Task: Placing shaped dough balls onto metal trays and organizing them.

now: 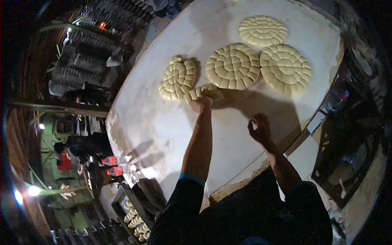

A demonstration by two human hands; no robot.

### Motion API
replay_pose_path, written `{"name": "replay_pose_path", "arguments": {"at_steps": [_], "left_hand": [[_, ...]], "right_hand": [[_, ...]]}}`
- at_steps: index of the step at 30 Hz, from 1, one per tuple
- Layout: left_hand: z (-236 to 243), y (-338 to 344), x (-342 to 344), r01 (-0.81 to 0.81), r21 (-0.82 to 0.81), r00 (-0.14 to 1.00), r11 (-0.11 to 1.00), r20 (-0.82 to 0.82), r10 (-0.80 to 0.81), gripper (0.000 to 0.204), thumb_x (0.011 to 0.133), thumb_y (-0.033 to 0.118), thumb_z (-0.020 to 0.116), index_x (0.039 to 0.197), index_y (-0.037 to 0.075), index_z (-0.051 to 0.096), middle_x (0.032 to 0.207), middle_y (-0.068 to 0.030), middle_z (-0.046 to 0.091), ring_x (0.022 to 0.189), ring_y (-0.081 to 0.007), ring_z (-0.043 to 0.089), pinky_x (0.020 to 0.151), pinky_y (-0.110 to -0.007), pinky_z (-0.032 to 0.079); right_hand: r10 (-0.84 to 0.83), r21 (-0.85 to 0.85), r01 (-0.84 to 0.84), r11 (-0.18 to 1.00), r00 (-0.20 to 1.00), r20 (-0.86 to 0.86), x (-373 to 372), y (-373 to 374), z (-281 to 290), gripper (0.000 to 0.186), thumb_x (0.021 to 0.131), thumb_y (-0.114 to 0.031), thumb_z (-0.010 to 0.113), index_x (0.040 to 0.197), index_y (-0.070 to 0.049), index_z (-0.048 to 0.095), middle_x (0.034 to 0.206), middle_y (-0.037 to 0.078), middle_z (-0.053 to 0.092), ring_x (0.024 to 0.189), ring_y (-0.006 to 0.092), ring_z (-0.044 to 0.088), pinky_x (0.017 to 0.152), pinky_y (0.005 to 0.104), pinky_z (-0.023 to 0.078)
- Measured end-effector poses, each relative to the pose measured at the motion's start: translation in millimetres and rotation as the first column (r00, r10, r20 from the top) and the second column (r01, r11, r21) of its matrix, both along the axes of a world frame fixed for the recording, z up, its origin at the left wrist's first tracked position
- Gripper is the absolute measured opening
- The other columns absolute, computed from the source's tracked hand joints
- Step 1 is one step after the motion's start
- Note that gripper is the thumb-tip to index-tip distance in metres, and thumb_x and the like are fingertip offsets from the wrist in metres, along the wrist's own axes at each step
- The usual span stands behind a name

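My left hand point(201, 103) reaches out over the white table, its fingers closed round the near end of a strip of cut dough point(212, 93). The hand hides part of that strip. Just beyond it lies a smaller oval coil of cut dough pieces point(178, 79), with a loose end at its top. A round flat spiral of cut dough point(233, 66) sits right of the strip. My right hand point(260, 128) is held above the table nearer to me, fingers curled in with thumb and forefinger forming a ring. Nothing shows in it.
Two more round dough spirals, one at the far side point(263, 31) and one at the right point(285, 68), lie on the table point(155, 118). Clear bottles with red labels point(115, 171) stand at the left edge. Below them a tray point(134, 200) holds dough balls. A person point(77, 149) is at far left.
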State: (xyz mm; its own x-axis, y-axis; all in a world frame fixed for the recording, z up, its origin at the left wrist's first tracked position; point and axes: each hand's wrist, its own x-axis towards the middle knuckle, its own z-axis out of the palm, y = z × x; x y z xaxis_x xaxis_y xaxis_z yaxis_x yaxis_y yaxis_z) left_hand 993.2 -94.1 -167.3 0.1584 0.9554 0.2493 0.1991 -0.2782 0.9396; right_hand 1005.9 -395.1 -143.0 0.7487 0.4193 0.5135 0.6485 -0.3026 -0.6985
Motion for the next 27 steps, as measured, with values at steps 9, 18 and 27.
{"name": "replay_pose_path", "arguments": {"at_steps": [9,18,27], "left_hand": [[23.2,-158.1,-156.4,0.177,-0.555,0.932,0.813,0.359,0.042,0.035,0.087,0.024,0.067,0.107,0.005,0.045,0.099,-0.0126,0.055,0.087,-0.0179,0.056,0.069,-0.035,0.051],[15.7,-156.7,-357.1,0.372,-0.267,0.908,0.889,0.302,-0.29,0.022,0.09,0.007,0.059,0.105,0.004,0.043,0.093,-0.0068,0.053,0.08,-0.0155,0.054,0.073,-0.03,0.047],[-21.6,-188.0,-496.4,0.069,0.052,0.981,0.996,0.178,-0.077,0.033,0.082,0.008,0.065,0.11,0.004,0.048,0.104,-0.0123,0.049,0.094,-0.0277,0.051,0.084,-0.037,0.043]], "right_hand": [[-0.031,0.088,0.041,0.995,0.993,-0.116,-12.9,1.3,2.9,0.009,0.075,-0.01,0.064,0.073,-0.004,0.057,0.071,0.012,0.054,0.067,0.0276,0.054,0.063,0.0392,0.043],[0.328,0.101,-0.32,0.942,0.816,-0.476,-255.2,79.7,-8.6,0.045,0.086,-0.031,0.065,0.118,-0.009,0.041,0.094,0.01,0.055,0.074,0.0218,0.053,0.066,0.0388,0.046],[0.187,0.35,0.018,0.937,0.819,-0.543,-154.6,2.0,18.6,0.031,0.088,-0.025,0.056,0.109,-0.005,0.046,0.1,0.005,0.048,0.093,0.0143,0.048,0.083,0.0306,0.041]]}}
